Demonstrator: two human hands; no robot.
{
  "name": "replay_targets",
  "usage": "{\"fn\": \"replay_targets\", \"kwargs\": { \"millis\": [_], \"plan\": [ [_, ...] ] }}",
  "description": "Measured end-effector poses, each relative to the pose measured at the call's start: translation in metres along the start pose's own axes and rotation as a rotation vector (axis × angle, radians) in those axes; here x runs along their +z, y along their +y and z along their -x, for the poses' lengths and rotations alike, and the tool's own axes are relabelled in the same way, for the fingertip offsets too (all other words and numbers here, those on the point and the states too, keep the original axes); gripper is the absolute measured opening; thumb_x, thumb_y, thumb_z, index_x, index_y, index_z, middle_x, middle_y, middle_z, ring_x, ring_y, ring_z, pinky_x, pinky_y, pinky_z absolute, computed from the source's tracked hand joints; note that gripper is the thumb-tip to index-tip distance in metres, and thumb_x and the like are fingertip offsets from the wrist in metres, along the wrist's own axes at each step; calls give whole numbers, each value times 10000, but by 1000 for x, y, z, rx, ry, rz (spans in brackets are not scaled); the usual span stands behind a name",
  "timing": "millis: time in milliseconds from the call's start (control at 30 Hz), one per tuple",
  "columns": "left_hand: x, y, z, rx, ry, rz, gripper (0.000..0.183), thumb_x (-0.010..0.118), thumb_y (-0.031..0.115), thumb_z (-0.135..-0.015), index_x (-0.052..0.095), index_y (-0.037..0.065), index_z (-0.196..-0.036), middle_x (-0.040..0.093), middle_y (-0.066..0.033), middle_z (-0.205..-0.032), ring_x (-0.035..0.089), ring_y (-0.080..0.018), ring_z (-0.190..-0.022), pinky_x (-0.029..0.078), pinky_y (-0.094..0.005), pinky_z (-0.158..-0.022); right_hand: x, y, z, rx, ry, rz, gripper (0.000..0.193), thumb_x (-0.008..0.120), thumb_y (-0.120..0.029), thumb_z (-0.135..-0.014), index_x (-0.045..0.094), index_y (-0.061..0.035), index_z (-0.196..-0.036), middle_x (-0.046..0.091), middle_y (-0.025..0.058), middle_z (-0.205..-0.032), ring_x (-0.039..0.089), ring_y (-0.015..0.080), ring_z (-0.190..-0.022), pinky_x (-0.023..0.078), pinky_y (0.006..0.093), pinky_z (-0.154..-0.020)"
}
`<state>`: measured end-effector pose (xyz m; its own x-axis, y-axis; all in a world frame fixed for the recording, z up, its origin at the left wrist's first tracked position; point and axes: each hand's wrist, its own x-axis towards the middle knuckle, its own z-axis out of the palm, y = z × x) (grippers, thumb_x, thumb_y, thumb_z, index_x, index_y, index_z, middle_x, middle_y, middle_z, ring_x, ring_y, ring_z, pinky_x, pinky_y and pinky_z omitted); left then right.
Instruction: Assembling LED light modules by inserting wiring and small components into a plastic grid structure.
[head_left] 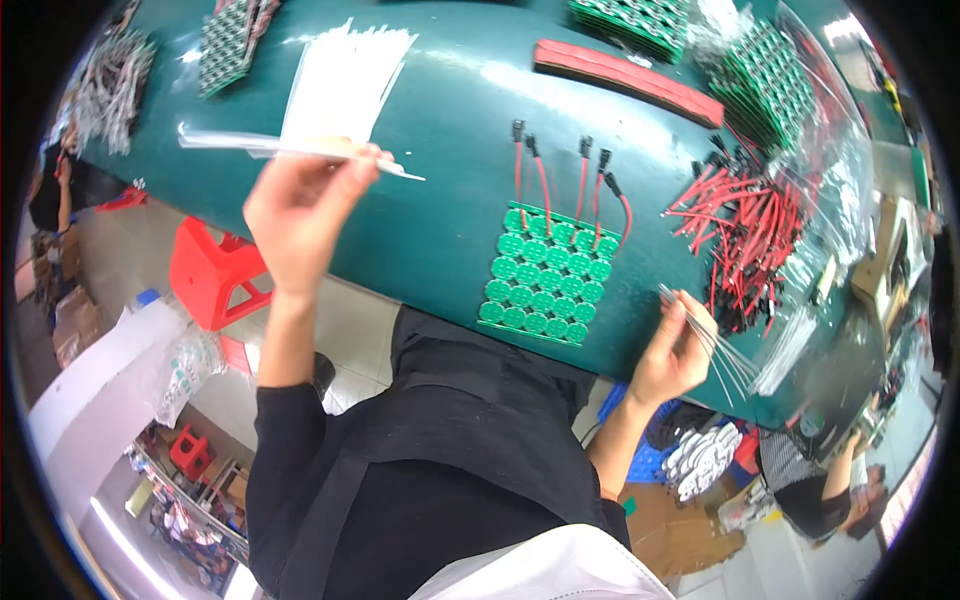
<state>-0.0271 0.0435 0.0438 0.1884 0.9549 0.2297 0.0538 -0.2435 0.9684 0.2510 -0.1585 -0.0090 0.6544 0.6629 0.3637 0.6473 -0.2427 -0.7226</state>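
Some thin sticks (728,364) could drop.
Left hand (308,208) pinches white strips (228,142); right hand (676,348) pinches sticks that fan out, maybe slipping.

My left hand (305,205) reaches farther forward, closed in a pinch; my right hand (680,348) pinches nearer to me, both forearms (287,340) bare.

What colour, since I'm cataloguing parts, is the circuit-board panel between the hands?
The circuit-board panel is green; it shows best in the head view.
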Motion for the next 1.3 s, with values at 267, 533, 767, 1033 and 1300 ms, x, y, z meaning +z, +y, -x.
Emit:
{"fn": "replay_targets", "kwargs": {
  "millis": [267, 533, 767, 1033, 1300],
  "plan": [
    [33, -44, 34, -32, -54, -178, 118, 720, -50, -814, 700, -28, -928, 700, -123, -927, 682, -170, -860, 567, -259, -731, 29, -54, 5, 139, -109, -426, 132, 679, 43, -855, 663, 43, -985, 689, 138, -903, 659, 216, -808, 537, 314, -729],
    [60, -35, 49, -159, -132, 26, 145, 748, -29, -797, 690, -22, -929, 675, -89, -934, 686, -138, -809, 584, -242, -704, 82, -82, 1, -81, -269, -312, 98, 713, 47, -819, 673, 54, -909, 688, 124, -852, 635, 172, -646, 506, 268, -570],
    [62, -38, 49, -127, -160, 9, 153, 753, -20, -794, 692, -18, -934, 683, -92, -935, 691, -139, -799, 587, -247, -686, 88, -84, -1, -91, -276, -285, 95, 714, 44, -817, 672, 48, -901, 687, 114, -848, 618, 157, -615, 490, 259, -538],
    [64, -37, 48, -85, -149, -51, 149, 760, -18, -786, 698, -8, -921, 702, -86, -905, 694, -136, -771, 579, -246, -671, 87, -83, -2, -133, -285, -289, 121, 710, 53, -814, 664, 37, -926, 679, 110, -849, 615, 166, -641, 488, 263, -554],
    [63, -39, 46, 12, -170, -168, 141, 773, -10, -764, 712, -3, -891, 708, -96, -870, 690, -155, -749, 566, -253, -644, 88, -85, -3, -166, -307, -252, 155, 716, 67, -796, 666, 40, -940, 691, 123, -891, 637, 198, -683, 510, 283, -586]
  ]
}}
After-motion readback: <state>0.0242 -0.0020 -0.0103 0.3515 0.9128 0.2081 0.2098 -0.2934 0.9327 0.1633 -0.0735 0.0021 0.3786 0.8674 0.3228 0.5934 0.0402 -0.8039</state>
